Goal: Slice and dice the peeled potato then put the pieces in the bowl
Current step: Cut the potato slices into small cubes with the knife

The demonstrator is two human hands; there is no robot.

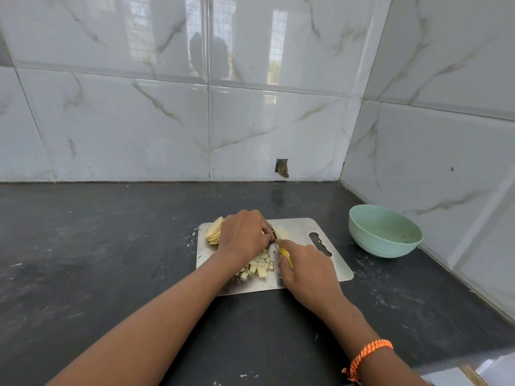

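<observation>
Marble-veined wall tiles and a dark counter [111, 246] frame the scene, where a peeled potato is being cut on a steel cutting board [328, 263]. Uncut slices [214, 231] are fanned on edge at the board's far left corner, while diced pieces [257, 267] are heaped near the board's middle, between the two forearms. The portion being cut is hidden under the left hand [245, 238], whose grip is curled down over it, knuckles forward; what exactly is pinned beneath cannot be told. A yellow-handled knife [281, 243] is held in the right hand [309, 268], the grip wrapped tight round the handle with the forefinger laid along the top, and the blade is set just beside the left fingertips. A pale green bowl [384, 231] is stood on the counter to the right of the board, apart from it, and no potato is visible inside it.

Dicing is judged to be partly done, with a stack of slices still to be worked and nothing yet transferred. Risk is seen chiefly at the blade, which is kept very close to the holding fingers; a slip on the wet slices or on the smooth steel could bring the edge onto them. Pieces could also be scattered onto the counter when the heap is carried across the gap to the bowl.
</observation>
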